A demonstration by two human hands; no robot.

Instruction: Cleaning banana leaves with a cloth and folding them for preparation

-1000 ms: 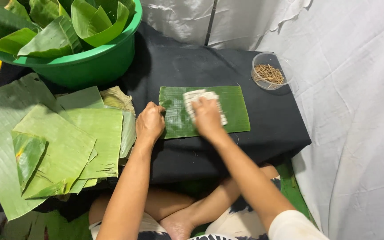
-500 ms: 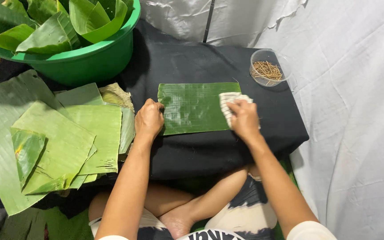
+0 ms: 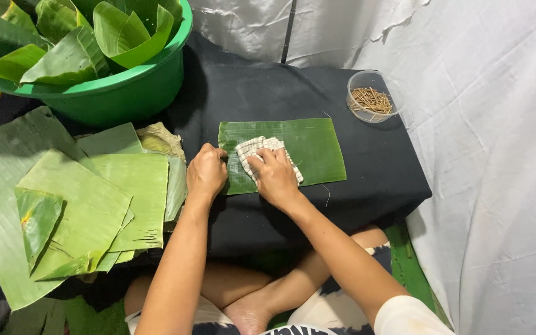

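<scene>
On the black-covered low table (image 3: 367, 180), centre: one rectangular cut banana leaf (image 3: 308, 146), flat, dark green, fine ribs running top to bottom, edges trimmed fairly straight, left edge touching the left hand. On its left half: one folded checked cloth (image 3: 252, 149), white with dark grid lines, mostly covered by the right hand.

Counts:
- 1 leaf piece on the table, 1 cloth.
- 1 green plastic basin (image 3: 125, 93) at top left, filled with rolled and folded leaves; number inside impossible to tell.
- 1 stack of cut leaf pieces (image 3: 94, 205) left of the table, lighter green, overlapping; at least four or five layers showing, exact count unclear. Under them, one large uncut leaf (image 3: 1, 186).
- 1 small clear round container (image 3: 370, 99) at the table's far right corner, holding thin brown sticks; far too many and too fine to count.
- White sheeting (image 3: 497, 155) behind and to the right.

Hands:
- Left hand (image 3: 206, 174): loosely curled, knuckles up, pressing down at the leaf's left edge. Holding nothing, just pinning.
- Right hand (image 3: 275, 177): palm down, fingers spread slightly, flat on the cloth and pressing it against the leaf.
- Both forearms reaching forward from the bottom, converging toward the leaf. Seated cross-legged behind the table, bare foot visible below.
</scene>
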